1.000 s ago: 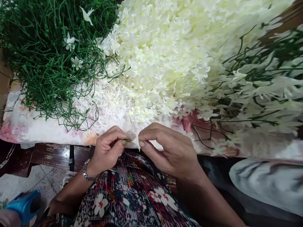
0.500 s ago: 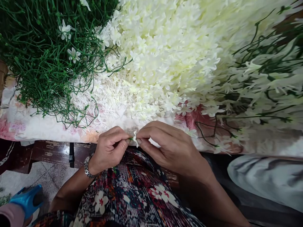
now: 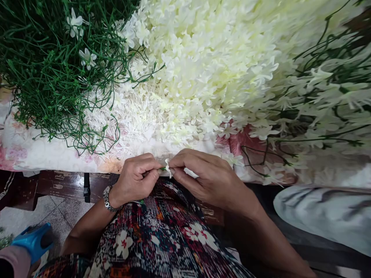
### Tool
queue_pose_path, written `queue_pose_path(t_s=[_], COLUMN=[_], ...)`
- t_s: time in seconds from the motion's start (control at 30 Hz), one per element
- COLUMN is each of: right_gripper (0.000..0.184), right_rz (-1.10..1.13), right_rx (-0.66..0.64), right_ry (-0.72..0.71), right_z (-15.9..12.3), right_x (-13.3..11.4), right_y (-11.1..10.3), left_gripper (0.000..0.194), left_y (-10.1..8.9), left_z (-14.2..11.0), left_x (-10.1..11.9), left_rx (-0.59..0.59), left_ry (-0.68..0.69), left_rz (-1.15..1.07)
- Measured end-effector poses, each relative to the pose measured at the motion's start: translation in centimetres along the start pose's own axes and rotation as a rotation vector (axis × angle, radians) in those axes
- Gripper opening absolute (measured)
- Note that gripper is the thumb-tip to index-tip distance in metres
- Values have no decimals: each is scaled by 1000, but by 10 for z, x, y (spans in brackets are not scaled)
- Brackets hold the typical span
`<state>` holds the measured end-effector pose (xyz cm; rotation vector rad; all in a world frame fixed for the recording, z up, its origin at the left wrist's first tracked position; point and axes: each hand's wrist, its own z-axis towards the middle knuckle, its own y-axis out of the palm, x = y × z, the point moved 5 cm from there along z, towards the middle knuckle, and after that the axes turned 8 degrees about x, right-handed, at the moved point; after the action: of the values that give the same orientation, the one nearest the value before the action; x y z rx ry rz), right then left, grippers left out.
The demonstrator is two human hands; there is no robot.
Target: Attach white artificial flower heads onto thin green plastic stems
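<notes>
Close to the table's front edge, my left hand (image 3: pixel 138 178) pinches a short green plastic stem (image 3: pixel 163 168) between thumb and forefinger. A small white artificial flower (image 3: pixel 167 166) sits at the stem's tip, its petals facing right. My right hand (image 3: pixel 210 179) is closed at the flower's centre, thumb and fingertip pressed together there; whether they also grip a white stamen is hidden. Behind my hands lies a heap of cream-white artificial petals (image 3: pixel 199 73), and beside it a loose spread of thin white stamens (image 3: pixel 130 112).
A tangle of green plastic stems (image 3: pixel 49 77) fills the far left. White flowers with stems attached (image 3: pixel 327 104) lie at the right. The floral tablecloth (image 3: pixel 52 150) covers the table edge. A blue plastic object (image 3: pixel 33 241) is low at the left; pale grey fabric (image 3: pixel 319 216) is at the right.
Both hands keep the same pinch on the stem and flower, shifted very slightly to the right. The view has tilted a little; the piles look unchanged.
</notes>
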<state>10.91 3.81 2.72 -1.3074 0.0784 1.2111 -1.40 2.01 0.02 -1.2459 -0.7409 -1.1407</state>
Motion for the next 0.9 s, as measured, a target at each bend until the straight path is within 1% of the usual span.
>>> queue_pose_path(t_s=[0.27, 0.43, 0.57, 0.9], right_gripper=[7, 8, 9, 7], right_rz=[43, 59, 57, 56], right_rx=[-18, 18, 18, 14], right_ry=[26, 51, 68, 54], right_z=[0, -1, -1, -1], right_x=[5, 5, 5, 5], right_y=[6, 9, 10, 13], left_gripper=[16, 17, 17, 20], left_y=[2, 2, 3, 3], left_z=[-1, 0, -1, 0], left_x=[-3, -4, -5, -5], left_rx=[-34, -43, -36, -3], left_ry=[-23, -38, -41, -56], left_rz=[25, 23, 33, 52])
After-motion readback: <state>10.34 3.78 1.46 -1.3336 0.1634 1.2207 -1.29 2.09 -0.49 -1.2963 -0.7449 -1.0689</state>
